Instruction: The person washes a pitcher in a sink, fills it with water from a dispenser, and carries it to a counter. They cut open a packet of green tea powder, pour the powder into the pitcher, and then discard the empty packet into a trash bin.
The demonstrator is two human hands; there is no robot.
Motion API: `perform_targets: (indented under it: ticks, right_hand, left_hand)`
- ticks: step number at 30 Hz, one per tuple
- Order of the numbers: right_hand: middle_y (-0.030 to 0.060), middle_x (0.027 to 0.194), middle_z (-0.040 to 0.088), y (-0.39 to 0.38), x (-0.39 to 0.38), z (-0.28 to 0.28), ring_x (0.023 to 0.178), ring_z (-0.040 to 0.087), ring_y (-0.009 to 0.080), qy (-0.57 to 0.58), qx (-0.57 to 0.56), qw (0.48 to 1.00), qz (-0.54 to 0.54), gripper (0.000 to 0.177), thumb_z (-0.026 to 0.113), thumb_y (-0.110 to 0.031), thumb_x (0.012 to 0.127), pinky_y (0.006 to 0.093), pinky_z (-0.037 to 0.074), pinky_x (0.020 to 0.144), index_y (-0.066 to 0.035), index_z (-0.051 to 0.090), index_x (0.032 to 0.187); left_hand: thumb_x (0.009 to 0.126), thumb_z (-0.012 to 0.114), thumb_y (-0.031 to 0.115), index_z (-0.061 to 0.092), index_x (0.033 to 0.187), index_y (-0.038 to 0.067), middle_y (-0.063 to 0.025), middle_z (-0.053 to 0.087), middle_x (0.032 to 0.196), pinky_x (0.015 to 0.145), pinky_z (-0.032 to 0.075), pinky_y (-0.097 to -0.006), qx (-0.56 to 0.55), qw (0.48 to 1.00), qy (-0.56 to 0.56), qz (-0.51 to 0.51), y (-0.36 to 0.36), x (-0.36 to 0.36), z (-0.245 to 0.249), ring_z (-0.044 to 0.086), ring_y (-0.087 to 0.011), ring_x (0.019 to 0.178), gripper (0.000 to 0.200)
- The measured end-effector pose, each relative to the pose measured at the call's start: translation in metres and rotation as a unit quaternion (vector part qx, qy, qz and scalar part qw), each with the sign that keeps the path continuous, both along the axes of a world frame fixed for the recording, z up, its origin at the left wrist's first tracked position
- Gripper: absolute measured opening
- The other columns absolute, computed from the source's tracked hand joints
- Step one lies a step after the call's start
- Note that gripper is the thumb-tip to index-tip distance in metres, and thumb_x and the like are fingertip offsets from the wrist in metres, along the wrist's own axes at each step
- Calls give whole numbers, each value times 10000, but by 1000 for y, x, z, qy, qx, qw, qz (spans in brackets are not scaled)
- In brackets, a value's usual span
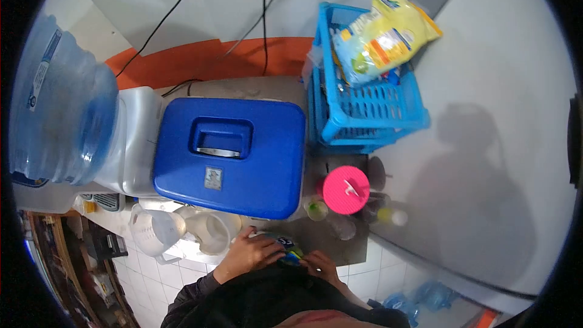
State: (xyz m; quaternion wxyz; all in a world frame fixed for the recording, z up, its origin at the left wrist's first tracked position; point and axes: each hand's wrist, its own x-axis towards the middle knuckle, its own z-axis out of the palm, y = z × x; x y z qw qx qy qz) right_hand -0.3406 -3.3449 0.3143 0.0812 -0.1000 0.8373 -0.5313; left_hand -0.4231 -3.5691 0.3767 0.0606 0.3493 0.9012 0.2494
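Near the front edge of the counter, a small shiny packet (289, 246) with green, blue and yellow print lies between my two hands. My left hand (252, 252) has its fingers bent over the packet's left side. At the packet's right end, the fingers of my right hand (320, 263) are curled against its edge. Just behind are a clear measuring jug (155, 231) and a translucent pitcher (212, 231) to the left, and a small cup with something green (316, 209) to the right.
A large blue-lidded box (261, 146) stands behind my hands. To its left is a water dispenser with a big bottle (67, 109). On the right are a pink-lidded container (346, 190), glasses, and a blue basket (376, 115) holding a yellow bag (388, 39).
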Motion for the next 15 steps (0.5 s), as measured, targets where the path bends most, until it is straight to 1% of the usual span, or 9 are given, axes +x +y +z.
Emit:
perform_targets:
  ticks: [1, 2, 4, 5, 7, 8, 10, 13, 15]
  right_hand:
    - [93, 826, 602, -3, -6, 7, 763, 605, 262, -24, -7, 999, -39, 161, 712, -76, 750, 355, 493, 664, -45, 626, 883]
    - [93, 826, 602, -3, -15, 8, 763, 605, 262, -21, -5, 999, -29, 161, 712, -76, 750, 355, 493, 664, -45, 626, 883]
    - [105, 837, 597, -1, -24, 7, 781, 603, 271, -20, 0, 998, -53, 191, 727, -80, 732, 364, 491, 673, -45, 617, 884]
    - [105, 837, 597, 1, -26, 3, 781, 603, 271, -24, 3, 999, -45, 191, 727, -80, 732, 364, 491, 673, -45, 617, 884]
    - [122, 894, 592, 9, -24, -11, 819, 600, 281, -17, -11, 999, -27, 262, 751, -76, 697, 372, 493, 693, -47, 607, 914]
    - [122, 894, 592, 14, -20, -19, 819, 600, 281, -23, -7, 999, -21, 262, 751, -76, 697, 372, 493, 693, -47, 607, 914]
    - [125, 941, 582, 20, -13, -31, 850, 595, 293, -171, -30, 985, -16, 183, 662, -95, 774, 380, 495, 711, -37, 595, 934]
    - [127, 938, 579, 18, -26, -35, 851, 594, 296, -120, 7, 992, 23, 169, 643, -100, 785, 383, 495, 711, -35, 590, 932]
    - [128, 936, 577, 15, -35, -39, 851, 593, 297, -112, 15, 993, 36, 161, 631, -103, 793, 384, 495, 711, -33, 588, 931]
  left_hand:
    - [812, 639, 316, 659, 954, 157, -3, 661, 907, 761, 453, -350, -12, 1000, -6, -18, 3, -6, 0, 627, -163, 846, 214]
    - [812, 639, 316, 659, 954, 157, -3, 661, 907, 761, 453, -350, -11, 1000, -3, -8, 6, -13, -3, 627, -163, 846, 214]
    - [853, 544, 315, 618, 1035, 153, -37, 605, 1046, 908, 400, -375, 62, 992, -66, -88, 13, -21, -14, 584, -212, 992, 255]
    - [826, 514, 266, 605, 1057, 143, -51, 581, 1101, 920, 407, -384, 106, 983, -112, -103, 16, -19, -25, 549, -245, 1057, 276]
    - [824, 513, 264, 604, 1056, 142, -50, 581, 1100, 919, 408, -383, 127, 979, -114, -111, 19, -19, -40, 551, -242, 1055, 278]
    - [822, 513, 264, 604, 1055, 141, -50, 581, 1099, 918, 408, -382, 133, 979, -112, -111, 20, -19, -45, 552, -241, 1054, 279]
    - [820, 512, 262, 604, 1054, 139, -50, 582, 1098, 918, 409, -380, 129, 980, -113, -98, 16, -18, -52, 553, -239, 1051, 281]
    - [816, 511, 260, 604, 1053, 137, -49, 582, 1096, 916, 410, -378, 128, 982, -113, -78, 9, -24, -57, 555, -236, 1048, 283]
    - [813, 510, 259, 604, 1052, 136, -49, 583, 1095, 916, 411, -376, 122, 984, -114, -65, 5, -26, -60, 557, -233, 1046, 285]
